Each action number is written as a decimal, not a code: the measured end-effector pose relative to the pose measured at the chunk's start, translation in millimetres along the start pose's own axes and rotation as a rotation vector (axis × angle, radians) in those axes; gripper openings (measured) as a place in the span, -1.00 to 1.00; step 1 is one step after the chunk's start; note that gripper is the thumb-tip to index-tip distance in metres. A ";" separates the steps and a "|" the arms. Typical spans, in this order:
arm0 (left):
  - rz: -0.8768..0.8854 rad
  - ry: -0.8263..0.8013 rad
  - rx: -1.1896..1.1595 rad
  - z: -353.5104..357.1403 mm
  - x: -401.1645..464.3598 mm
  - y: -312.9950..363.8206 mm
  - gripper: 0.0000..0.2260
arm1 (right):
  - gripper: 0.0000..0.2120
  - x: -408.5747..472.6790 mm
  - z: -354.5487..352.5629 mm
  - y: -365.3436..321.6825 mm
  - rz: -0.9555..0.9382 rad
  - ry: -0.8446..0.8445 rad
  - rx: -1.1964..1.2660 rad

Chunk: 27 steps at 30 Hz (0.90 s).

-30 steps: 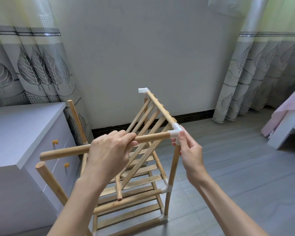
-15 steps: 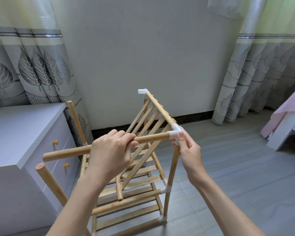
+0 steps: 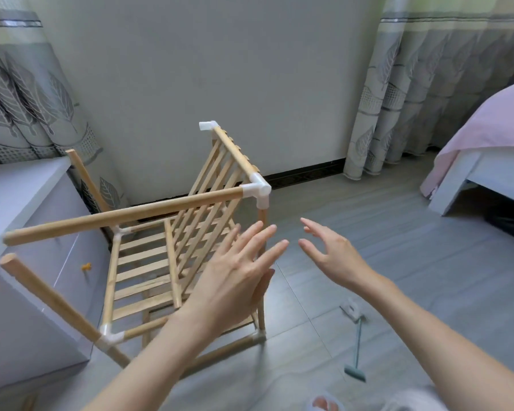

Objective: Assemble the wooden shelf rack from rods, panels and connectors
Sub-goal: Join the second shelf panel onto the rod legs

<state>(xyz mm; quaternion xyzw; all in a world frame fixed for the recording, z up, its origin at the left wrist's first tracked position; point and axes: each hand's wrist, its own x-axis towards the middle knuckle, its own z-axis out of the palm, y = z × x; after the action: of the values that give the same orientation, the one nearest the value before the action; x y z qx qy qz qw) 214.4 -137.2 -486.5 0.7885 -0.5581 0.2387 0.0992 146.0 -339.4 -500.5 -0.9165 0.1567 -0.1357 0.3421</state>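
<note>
The part-built wooden rack (image 3: 149,262) lies on its side on the floor, its slatted panels joined by white connectors. A long rod (image 3: 122,216) sits in the white corner connector (image 3: 257,189) and sticks out to the left with a free end. Another rod (image 3: 51,298) juts toward me at lower left. Another white connector (image 3: 208,125) caps the far top corner. My left hand (image 3: 235,277) hovers in front of the rack, fingers spread, holding nothing. My right hand (image 3: 330,253) hangs in the air to its right, fingers straight, below the corner connector.
A white drawer cabinet (image 3: 18,203) stands close on the left, touching the rack's side. On the grey floor at lower right lie a green-handled tool (image 3: 356,351) and a small white piece (image 3: 350,310). A bed (image 3: 487,155) stands at the right; curtains flank the wall.
Both hands have let go: the left released the rod, the right left the corner connector, and both pulled back toward me. The view has tilted down.
</note>
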 end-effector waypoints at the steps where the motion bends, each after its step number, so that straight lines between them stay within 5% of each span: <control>1: -0.006 -0.034 -0.037 13.4 -2.7 13.3 -0.60 | -0.53 -6.6 -5.7 16.6 0.028 -0.004 -0.040; 8: -0.115 -0.447 -0.156 153.8 -33.7 69.3 -0.33 | -0.56 -55.0 -1.9 169.4 0.345 -0.126 -0.249; 16: -0.237 -0.941 -0.263 279.8 -67.9 79.6 -0.31 | -0.61 -53.7 75.8 286.8 0.586 -0.164 -0.217; 27: -0.154 -1.088 -0.100 364.1 -124.9 75.2 0.08 | -0.54 -0.8 123.2 372.1 0.743 -0.114 -0.240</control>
<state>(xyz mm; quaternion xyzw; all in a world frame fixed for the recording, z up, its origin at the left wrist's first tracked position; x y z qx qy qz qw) 208.6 -214.0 -871.1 0.8311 -0.4800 -0.2381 -0.1490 116.8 -533.8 -839.6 -0.8368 0.4734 0.0680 0.2665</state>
